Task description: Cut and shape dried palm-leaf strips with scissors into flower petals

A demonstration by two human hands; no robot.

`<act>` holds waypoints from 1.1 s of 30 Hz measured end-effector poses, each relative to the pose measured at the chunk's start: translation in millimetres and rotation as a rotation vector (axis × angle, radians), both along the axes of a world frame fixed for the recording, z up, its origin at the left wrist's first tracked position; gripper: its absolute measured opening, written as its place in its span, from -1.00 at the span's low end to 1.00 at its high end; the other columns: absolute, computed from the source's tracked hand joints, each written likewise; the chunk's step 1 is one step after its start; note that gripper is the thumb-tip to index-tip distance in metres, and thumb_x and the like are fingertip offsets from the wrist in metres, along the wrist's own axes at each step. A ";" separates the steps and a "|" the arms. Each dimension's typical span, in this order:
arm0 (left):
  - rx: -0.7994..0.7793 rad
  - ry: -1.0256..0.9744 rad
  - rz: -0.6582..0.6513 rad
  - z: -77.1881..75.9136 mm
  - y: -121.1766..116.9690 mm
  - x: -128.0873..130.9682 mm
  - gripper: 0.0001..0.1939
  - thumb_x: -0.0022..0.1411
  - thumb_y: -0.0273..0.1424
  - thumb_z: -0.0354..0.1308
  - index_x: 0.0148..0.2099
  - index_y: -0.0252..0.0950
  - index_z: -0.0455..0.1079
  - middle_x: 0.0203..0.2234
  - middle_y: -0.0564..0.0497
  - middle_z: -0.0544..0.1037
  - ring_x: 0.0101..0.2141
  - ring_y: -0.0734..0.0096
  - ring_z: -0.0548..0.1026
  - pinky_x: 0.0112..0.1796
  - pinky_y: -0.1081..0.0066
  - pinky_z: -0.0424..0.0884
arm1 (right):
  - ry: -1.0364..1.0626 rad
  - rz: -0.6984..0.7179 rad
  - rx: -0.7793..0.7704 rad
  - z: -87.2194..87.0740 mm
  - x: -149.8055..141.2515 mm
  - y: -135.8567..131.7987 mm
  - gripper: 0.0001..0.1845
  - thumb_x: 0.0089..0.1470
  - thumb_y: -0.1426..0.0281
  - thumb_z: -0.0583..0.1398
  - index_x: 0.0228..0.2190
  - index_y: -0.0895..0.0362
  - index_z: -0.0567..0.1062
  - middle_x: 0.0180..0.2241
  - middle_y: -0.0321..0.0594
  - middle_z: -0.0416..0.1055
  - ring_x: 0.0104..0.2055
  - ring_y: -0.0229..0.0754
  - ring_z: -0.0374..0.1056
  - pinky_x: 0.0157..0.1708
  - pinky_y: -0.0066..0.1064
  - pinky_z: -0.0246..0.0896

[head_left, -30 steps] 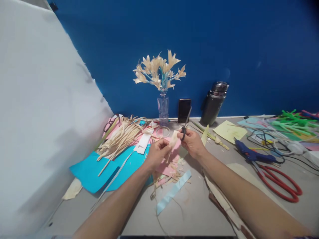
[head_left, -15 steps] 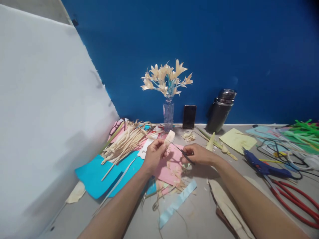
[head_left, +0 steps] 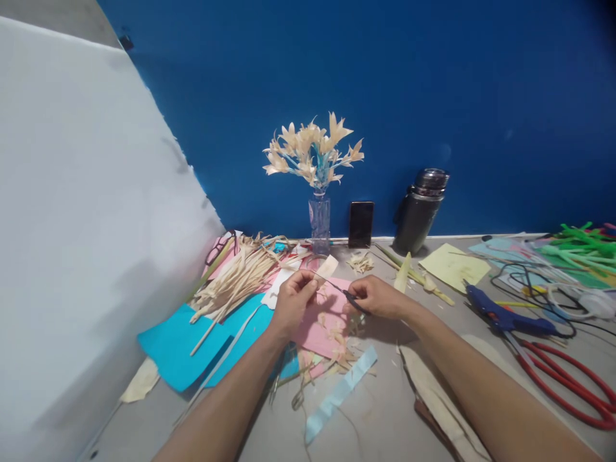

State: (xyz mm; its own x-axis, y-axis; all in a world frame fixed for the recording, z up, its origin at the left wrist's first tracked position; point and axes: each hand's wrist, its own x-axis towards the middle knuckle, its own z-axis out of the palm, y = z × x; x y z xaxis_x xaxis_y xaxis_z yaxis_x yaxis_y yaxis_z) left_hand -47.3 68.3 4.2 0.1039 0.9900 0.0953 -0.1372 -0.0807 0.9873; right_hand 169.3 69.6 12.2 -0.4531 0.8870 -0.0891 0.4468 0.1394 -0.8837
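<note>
My left hand (head_left: 291,300) pinches a small cream husk strip (head_left: 327,266) and holds it up over a pink paper sheet (head_left: 323,321). My right hand (head_left: 378,298) grips small dark scissors (head_left: 339,290), whose blades point left at the strip's lower edge. Cream trimmings lie scattered on the pink sheet below both hands.
A pile of dried husk strips (head_left: 238,273) lies on cyan paper (head_left: 178,340) at the left. A vase of husk flowers (head_left: 317,192), a phone (head_left: 360,223) and a dark flask (head_left: 421,210) stand by the blue wall. A blue glue gun (head_left: 500,313) and red-handled scissors (head_left: 568,382) lie right.
My right hand has swung the scissors from pointing up to lying flat with the blades at the strip. The view has shifted slightly.
</note>
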 end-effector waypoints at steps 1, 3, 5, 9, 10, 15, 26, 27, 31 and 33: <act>-0.015 -0.022 0.004 -0.6 0.0 -0.1 -0.81 0.08 -0.30 0.26 -0.31 -0.28 0.37 -0.59 0.18 0.32 -0.61 0.62 0.24 -0.55 0.54 0.18 | -0.001 0.002 0.000 0.6 -0.2 -0.3 -0.59 -0.12 0.12 0.35 -0.61 0.17 0.38 -0.64 -0.42 0.18 -0.56 -0.34 0.04 -0.57 -0.48 -0.12; -0.048 -0.085 0.007 -0.8 0.2 -1.0 -0.78 0.06 -0.32 0.26 -0.23 -0.25 0.38 -0.57 0.19 0.33 -0.61 0.60 0.26 -0.52 0.53 0.23 | -0.005 0.005 0.000 1.3 -0.3 -0.8 -0.58 -0.11 0.11 0.35 -0.61 0.17 0.38 -0.64 -0.42 0.18 -0.56 -0.34 0.03 -0.58 -0.48 -0.13; -0.074 -0.132 0.005 0.2 1.0 -2.9 -0.73 0.06 -0.29 0.26 -0.17 -0.24 0.40 -0.53 0.16 0.39 -0.56 0.55 0.33 -0.48 0.50 0.29 | -0.019 0.008 0.007 1.5 0.1 -1.1 -0.58 -0.10 0.11 0.34 -0.61 0.17 0.38 -0.64 -0.43 0.16 -0.57 -0.35 0.03 -0.58 -0.48 -0.14; -0.066 -0.129 -0.023 3.6 4.8 -8.6 -0.55 0.13 -0.01 0.17 -0.22 -0.32 0.49 -0.40 -0.04 0.53 -0.39 0.36 0.47 -0.38 0.41 0.39 | -0.112 0.011 0.058 1.7 0.8 -2.6 -0.59 -0.12 0.11 0.34 -0.64 0.16 0.38 -0.67 -0.42 0.16 -0.57 -0.34 0.02 -0.59 -0.48 -0.16; -0.061 -0.112 -0.039 4.2 5.7 -9.8 -0.50 0.14 0.04 0.14 -0.25 -0.33 0.51 -0.39 -0.08 0.54 -0.38 0.33 0.48 -0.37 0.40 0.39 | -0.143 0.017 0.067 1.7 0.6 -3.2 -0.59 -0.13 0.11 0.34 -0.63 0.16 0.40 -0.67 -0.42 0.18 -0.57 -0.34 0.03 -0.59 -0.48 -0.16; -0.053 0.017 -0.048 4.7 7.3 -11.9 -0.66 0.05 -0.12 0.26 -0.44 -0.33 0.48 -0.52 -0.01 0.49 -0.45 0.39 0.43 -0.41 0.44 0.34 | -0.292 0.061 0.101 2.0 -2.7 -6.0 -0.64 -0.12 0.13 0.33 -0.63 0.16 0.47 -0.66 -0.36 0.29 -0.58 -0.31 0.09 -0.59 -0.46 -0.18; -0.040 0.218 0.020 0.4 6.2 -8.8 -0.84 -0.09 -0.32 0.33 -0.51 -0.30 0.50 -0.61 0.06 0.44 -0.56 0.50 0.31 -0.51 0.47 0.20 | -0.703 0.058 0.301 1.9 -0.3 -5.6 -0.73 -0.06 0.18 0.29 -0.62 0.09 0.53 -0.65 -0.29 0.36 -0.60 -0.28 0.13 -0.55 -0.39 -0.20; -0.040 0.206 0.030 0.3 7.1 -9.3 -0.84 -0.09 -0.31 0.33 -0.50 -0.30 0.51 -0.60 0.05 0.46 -0.55 0.49 0.32 -0.50 0.47 0.21 | -0.722 0.059 0.317 2.6 0.0 -5.8 -0.72 -0.06 0.18 0.29 -0.62 0.09 0.52 -0.65 -0.28 0.35 -0.60 -0.27 0.14 -0.55 -0.39 -0.20; -0.060 0.059 0.115 -0.4 13.4 -13.1 -0.84 -0.11 -0.33 0.35 -0.52 -0.31 0.49 -0.60 0.07 0.42 -0.53 0.53 0.31 -0.47 0.49 0.24 | -0.759 0.037 0.328 6.5 4.3 -5.5 -0.76 -0.06 0.26 0.28 -0.64 0.11 0.48 -0.64 -0.27 0.35 -0.59 -0.26 0.15 -0.55 -0.39 -0.19; -0.069 -0.001 0.170 -0.2 16.0 -14.5 -0.81 -0.10 -0.31 0.35 -0.52 -0.31 0.45 -0.61 0.11 0.38 -0.53 0.56 0.29 -0.47 0.52 0.24 | -0.679 0.005 0.276 7.7 7.4 -3.8 -0.74 -0.07 0.26 0.28 -0.65 0.13 0.45 -0.65 -0.28 0.33 -0.58 -0.26 0.15 -0.55 -0.40 -0.16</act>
